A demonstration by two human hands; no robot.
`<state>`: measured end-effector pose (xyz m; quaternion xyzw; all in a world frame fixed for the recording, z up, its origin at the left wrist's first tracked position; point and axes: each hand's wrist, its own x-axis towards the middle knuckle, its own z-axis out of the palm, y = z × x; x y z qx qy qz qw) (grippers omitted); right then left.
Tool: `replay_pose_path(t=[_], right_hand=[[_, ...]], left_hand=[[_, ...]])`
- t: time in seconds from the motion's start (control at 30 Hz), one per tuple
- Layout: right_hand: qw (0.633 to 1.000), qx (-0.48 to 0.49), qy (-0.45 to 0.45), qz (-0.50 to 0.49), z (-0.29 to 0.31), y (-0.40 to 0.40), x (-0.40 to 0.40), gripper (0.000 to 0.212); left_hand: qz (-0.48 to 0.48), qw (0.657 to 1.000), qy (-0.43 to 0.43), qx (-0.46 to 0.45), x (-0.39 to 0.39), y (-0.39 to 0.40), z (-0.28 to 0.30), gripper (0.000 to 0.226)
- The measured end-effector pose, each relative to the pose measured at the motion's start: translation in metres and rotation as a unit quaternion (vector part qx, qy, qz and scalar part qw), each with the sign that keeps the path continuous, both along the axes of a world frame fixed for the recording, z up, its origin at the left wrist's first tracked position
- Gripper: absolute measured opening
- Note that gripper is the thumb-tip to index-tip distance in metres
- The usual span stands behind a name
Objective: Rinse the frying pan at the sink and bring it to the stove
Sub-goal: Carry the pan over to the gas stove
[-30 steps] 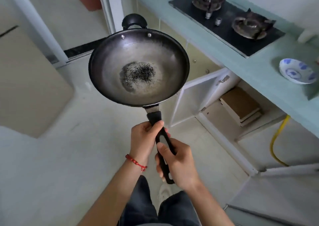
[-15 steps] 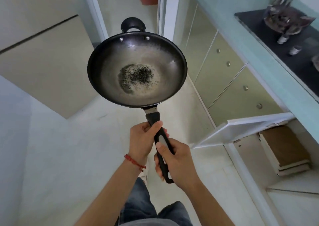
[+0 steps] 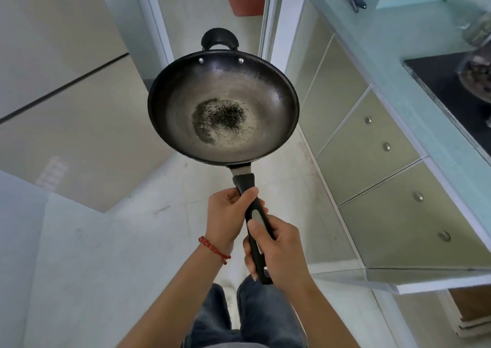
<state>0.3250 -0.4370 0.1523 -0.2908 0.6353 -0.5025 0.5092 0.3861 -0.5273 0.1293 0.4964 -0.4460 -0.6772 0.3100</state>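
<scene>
At the bottom of the frame, two forearms reach up to one long black handle [image 3: 256, 230]; the right hand [image 3: 279, 254] wraps its lower end, the left hand [image 3: 225, 214] grips just above it, nearer the bowl, with a red bracelet [image 3: 212, 248] on that wrist. Beyond them, mid-frame, the frying pan [image 3: 223, 108] rides level over the floor [image 3: 106, 268], touching nothing — a dark patch of burnt residue [image 3: 220, 119] sits in its bottom, so the rinse looks not yet done. Keep both fists tight and the rim flat, lest crumbs slide out; mind the open cabinet door [image 3: 425, 281] at lower right. Farther up the right edge runs the green counter [image 3: 398, 81] with the stove [image 3: 451, 92]; no sink is in sight — carry on toward it steadily.
</scene>
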Motion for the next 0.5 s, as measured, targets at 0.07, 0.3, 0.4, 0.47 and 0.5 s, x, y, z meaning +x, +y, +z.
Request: replay_pose_path(t=[0.07, 0.3, 0.4, 0.47, 0.5], right_hand=[[1.000, -0.002, 0.003, 0.004, -0.004, -0.027, -0.018, 0.026], [1.000, -0.006, 0.000, 0.024, -0.016, -0.122, -0.099, 0.024], [1.000, -0.015, -0.011, 0.023, -0.011, -0.156, -0.133, 0.025], [1.000, -0.011, -0.013, 0.022, -0.007, -0.176, -0.152, 0.027], [1.000, -0.010, -0.011, 0.020, -0.006, -0.186, -0.160, 0.027]], left_hand=[[0.006, 1.000, -0.001, 0.008, -0.017, -0.026, -0.003, 0.022], [0.023, 0.999, -0.025, 0.011, -0.096, -0.119, -0.012, 0.022], [0.021, 0.999, -0.023, 0.012, -0.129, -0.152, -0.008, 0.022], [0.023, 0.999, -0.025, 0.017, -0.147, -0.172, -0.006, 0.022], [0.022, 0.999, -0.024, 0.018, -0.155, -0.182, -0.005, 0.022]])
